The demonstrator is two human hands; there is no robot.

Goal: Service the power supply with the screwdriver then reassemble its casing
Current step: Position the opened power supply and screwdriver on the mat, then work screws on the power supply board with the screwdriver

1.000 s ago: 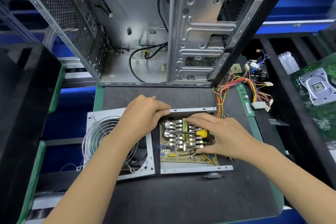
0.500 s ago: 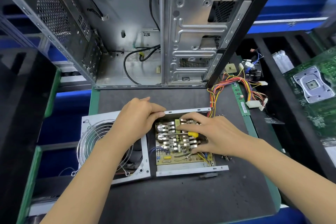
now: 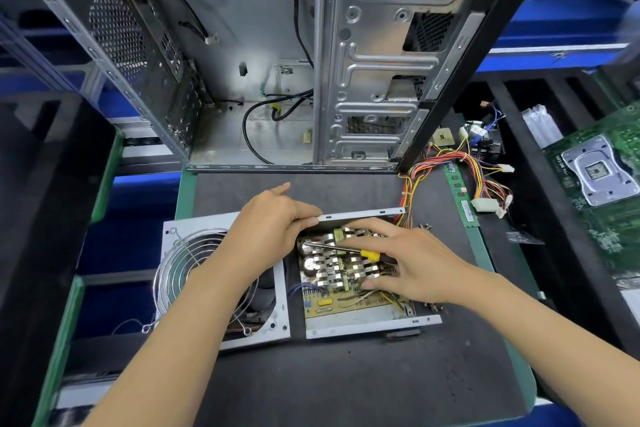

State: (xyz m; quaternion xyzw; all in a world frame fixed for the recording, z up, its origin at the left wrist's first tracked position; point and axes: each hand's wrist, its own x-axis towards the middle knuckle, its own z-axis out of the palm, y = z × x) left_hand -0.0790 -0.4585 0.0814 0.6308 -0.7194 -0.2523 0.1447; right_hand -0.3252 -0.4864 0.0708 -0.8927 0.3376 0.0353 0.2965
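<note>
PSU (image 3: 356, 295) sits open near the middle of the black mat (image 3: 346, 385), board up, w/ its fan-side cover (image 3: 221, 281) folded flat to the left and touching it. Wire harness (image 3: 450, 166) trails off the far right corner of the PSU toward the mat's right edge, next to a RAM stick (image 3: 462, 194). Empty PC case (image 3: 311, 62) stands along the mat's far edge; motherboard (image 3: 602, 184) well off to the right.

Left hand (image 3: 273, 232) grips the far wall of the PSU at its left end, fingers curled over the rim, thumb out behind. Right hand (image 3: 412, 263) lies over the board's right half, fingers bent around the yellow-handled screwdriver (image 3: 346, 250); shaft runs left across the heatsink fins, tip near the big caps at the far left of the board. Can't tell if the tip is seated in a screw.

Change vs a sec ago: small. Both hands are on the same spots, and the driver handle has slid a bit further under the right palm, shaft now flatter over the fins. Reads as servicing still under way, prob. repositioning the tool, not driving yet. Casing is wide open and loose screws (image 3: 424, 226) lie beside the PSU, so reassembly hasn't started
</note>
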